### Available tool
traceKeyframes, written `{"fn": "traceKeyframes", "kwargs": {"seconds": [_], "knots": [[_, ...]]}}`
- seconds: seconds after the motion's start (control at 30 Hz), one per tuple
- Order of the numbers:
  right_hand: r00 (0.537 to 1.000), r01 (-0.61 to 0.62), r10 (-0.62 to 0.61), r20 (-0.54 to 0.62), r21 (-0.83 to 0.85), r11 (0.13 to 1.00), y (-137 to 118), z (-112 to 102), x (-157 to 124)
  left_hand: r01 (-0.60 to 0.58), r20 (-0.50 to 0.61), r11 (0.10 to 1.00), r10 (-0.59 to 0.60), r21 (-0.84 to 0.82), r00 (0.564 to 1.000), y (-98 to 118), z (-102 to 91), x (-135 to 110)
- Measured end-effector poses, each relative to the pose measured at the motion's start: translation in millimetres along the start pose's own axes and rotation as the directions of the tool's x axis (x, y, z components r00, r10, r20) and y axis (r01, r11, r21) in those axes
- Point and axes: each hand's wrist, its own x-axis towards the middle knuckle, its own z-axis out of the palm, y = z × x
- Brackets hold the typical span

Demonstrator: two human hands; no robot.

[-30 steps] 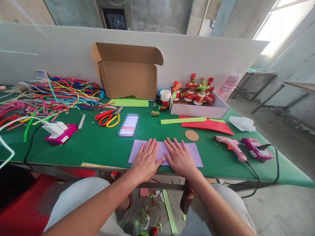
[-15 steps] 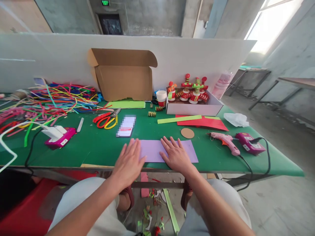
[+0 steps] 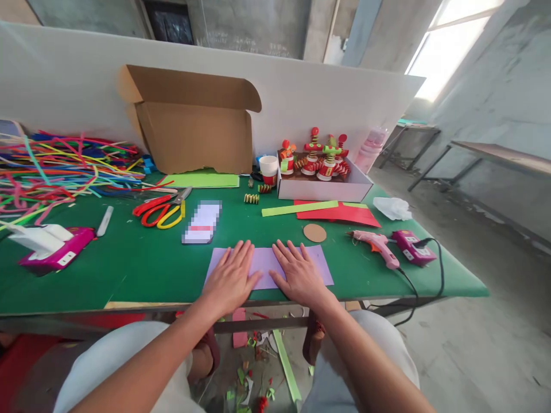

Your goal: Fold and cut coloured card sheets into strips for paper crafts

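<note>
Purple paper (image 3: 264, 261), flat at the near edge of the green surface (image 3: 159, 267).
The person's left hand (image 3: 230, 276) presses it, fingers slightly parted; the right hand (image 3: 299, 275) likewise, fingers spread wider. Neither pinches. Uneven pressure could, I judge, skew it or push it overboard. Its long axis runs left to right, along that edge.

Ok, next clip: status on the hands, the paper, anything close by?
Left hand, right hand: open, palm-down on purple paper. Paper flat, bare between them. Cardboard circle just past its far edge; glue gun off right.
</note>
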Motion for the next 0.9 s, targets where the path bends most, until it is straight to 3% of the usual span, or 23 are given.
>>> {"fn": "traceKeyframes", "kwargs": {"seconds": [0.27, 0.4, 0.5, 0.57, 0.67, 0.77, 0.9], "knots": [[0.972, -0.217, 0.222, 0.077, -0.069, 0.974, 40.9, -15.9, -39.5, -0.019, -0.156, 0.991, 0.041, 0.136, 0.987, -44.4, 10.4, -42.4], [0.955, -0.269, 0.274, 0.115, -0.057, 0.961, 53.3, -37.0, -59.8, -0.059, -0.25, 0.987, 0.096, 0.151, 0.963, -49.3, 2.6, -57.0], [0.984, -0.179, 0.179, -0.009, -0.001, 0.984, 27.5, -44.6, -66.0, -0.157, -0.298, 0.974, 0.2, 0.163, 0.933, -35.9, -5.0, -66.8], [0.998, -0.013, 0.018, -0.067, 0.064, 0.998, -7.5, -38.8, -63.3, -0.208, -0.3, 0.964, 0.25, 0.167, 0.921, -26.0, -4.6, -73.7], [0.965, 0.255, -0.24, -0.105, 0.159, 0.954, -63.4, -16.4, -51.9, -0.241, -0.265, 0.956, 0.279, 0.167, 0.923, -20.7, 3.4, -82.7], [0.958, 0.272, -0.249, -0.139, 0.172, 0.947, -93.3, 7.4, -41.8, -0.274, -0.225, 0.943, 0.314, 0.19, 0.922, -24.3, 9.5, -87.0], [0.967, 0.228, -0.203, -0.155, 0.159, 0.961, -85.8, 17.3, -45.8, -0.286, -0.279, 0.938, 0.333, 0.197, 0.901, -24.7, 7.5, -85.4]]}}
